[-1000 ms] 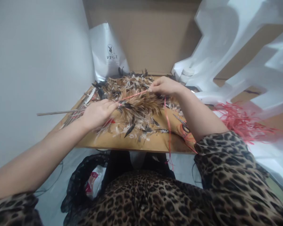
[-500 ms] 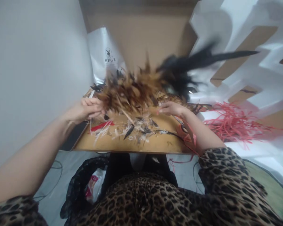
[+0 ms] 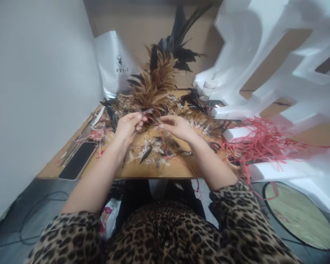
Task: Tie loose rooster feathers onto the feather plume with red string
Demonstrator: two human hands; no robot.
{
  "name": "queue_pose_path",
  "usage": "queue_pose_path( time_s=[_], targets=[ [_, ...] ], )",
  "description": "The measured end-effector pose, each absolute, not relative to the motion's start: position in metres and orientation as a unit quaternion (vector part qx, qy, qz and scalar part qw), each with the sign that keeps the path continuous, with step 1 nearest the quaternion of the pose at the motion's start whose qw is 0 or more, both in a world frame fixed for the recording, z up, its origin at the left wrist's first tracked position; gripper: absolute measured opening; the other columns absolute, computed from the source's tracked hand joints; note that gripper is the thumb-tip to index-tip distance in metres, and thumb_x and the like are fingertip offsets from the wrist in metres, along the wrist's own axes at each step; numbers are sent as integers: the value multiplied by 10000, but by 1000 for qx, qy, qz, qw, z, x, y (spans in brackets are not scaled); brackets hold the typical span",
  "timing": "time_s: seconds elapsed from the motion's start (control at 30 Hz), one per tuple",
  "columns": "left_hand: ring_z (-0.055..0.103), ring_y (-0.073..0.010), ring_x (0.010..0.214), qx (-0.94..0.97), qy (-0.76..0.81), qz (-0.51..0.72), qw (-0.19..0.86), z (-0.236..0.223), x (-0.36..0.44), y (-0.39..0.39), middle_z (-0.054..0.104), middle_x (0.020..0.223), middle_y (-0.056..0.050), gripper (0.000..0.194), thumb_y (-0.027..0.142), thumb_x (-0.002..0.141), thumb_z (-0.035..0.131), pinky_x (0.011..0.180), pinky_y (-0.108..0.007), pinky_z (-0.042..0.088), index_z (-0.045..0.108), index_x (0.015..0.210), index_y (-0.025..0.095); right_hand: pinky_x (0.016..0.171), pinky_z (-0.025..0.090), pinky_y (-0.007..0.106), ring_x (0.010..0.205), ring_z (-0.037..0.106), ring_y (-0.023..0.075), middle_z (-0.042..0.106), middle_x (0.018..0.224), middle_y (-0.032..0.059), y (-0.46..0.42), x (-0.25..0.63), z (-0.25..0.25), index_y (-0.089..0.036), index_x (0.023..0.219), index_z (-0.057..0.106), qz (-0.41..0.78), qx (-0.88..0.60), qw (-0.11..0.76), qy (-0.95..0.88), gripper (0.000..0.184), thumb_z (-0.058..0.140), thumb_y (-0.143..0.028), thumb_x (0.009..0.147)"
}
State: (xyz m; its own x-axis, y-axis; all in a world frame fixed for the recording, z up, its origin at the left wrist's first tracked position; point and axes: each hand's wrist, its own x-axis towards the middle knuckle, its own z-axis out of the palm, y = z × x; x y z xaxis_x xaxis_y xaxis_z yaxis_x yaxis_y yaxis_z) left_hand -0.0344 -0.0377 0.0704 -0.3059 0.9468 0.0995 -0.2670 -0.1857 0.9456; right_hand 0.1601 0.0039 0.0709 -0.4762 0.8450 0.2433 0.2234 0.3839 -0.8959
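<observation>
A feather duster (image 3: 156,82) with brown feathers and long black ones at its far end points away from me over the table. My left hand (image 3: 129,126) pinches its near end, where pink string (image 3: 162,141) is wrapped. My right hand (image 3: 174,126) is just right of it, thumb and fingertips closed around the string, which hangs down towards the table edge. Loose feathers and white scraps (image 3: 154,150) lie below my hands. The duster's stick is mostly hidden by my left hand and arm.
A phone (image 3: 78,160) lies at the table's left, near thin sticks (image 3: 82,128). A silver bag (image 3: 115,66) stands behind. To the right, a tangle of pink string (image 3: 264,143) rests on white foam (image 3: 275,170). A round green disc (image 3: 299,216) is low at right.
The duster has swung round, its black end going from the right to the far side. Both hands have come together at its near end. The phone is now uncovered.
</observation>
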Motion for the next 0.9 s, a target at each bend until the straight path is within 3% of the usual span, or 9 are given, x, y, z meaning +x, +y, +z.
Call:
queue_pose_path(
  time_s=[0.1,0.2,0.27,0.43,0.57,0.8,0.9],
  targets=[
    [446,-45,453,383,434,672,462,66,-20,-41,645,637,-55,223,226,586,755,374,-148,261,620,714,104,899,449,307,897,634,153,702,965,68,7,122,61,-128,930,687,472,-304,435,-704,224,638,-210,728],
    [439,-45,443,379,437,678,454,61,-16,-45,643,630,-49,257,252,574,770,369,-152,242,614,723,111,796,475,270,749,625,124,690,764,18,10,101,44,-144,794,681,527,-291,457,-655,131,583,-221,754],
    [440,-46,439,375,447,684,438,55,-15,-46,642,627,-44,272,271,570,771,368,-153,241,614,729,115,722,479,250,680,607,116,665,687,1,11,95,33,-156,750,675,554,-298,471,-618,152,581,-274,758],
    [451,-51,436,382,483,685,389,39,-14,-49,647,614,-33,279,314,603,751,392,-164,294,635,767,121,760,457,234,708,607,112,674,678,-4,7,93,20,-165,678,678,587,-306,492,-566,132,658,-295,675],
    [452,-57,435,398,509,683,341,31,-12,-54,647,597,-26,238,284,630,731,423,-183,337,649,780,119,695,450,232,633,574,107,642,595,-5,-2,91,19,-152,607,644,632,-314,490,-512,185,711,-325,603],
    [461,-73,446,416,537,670,298,10,-19,-59,650,626,-19,189,277,691,677,437,-202,357,687,818,137,567,395,203,554,495,80,582,555,-30,-21,84,9,-153,622,595,637,-362,502,-460,199,713,-312,606],
    [541,-104,534,442,555,657,256,5,-21,-58,667,676,-34,182,286,720,653,522,-224,434,695,813,135,521,373,195,519,473,73,540,517,-40,-24,83,9,-151,621,584,658,-378,488,-431,227,729,-326,605]
  ],
)
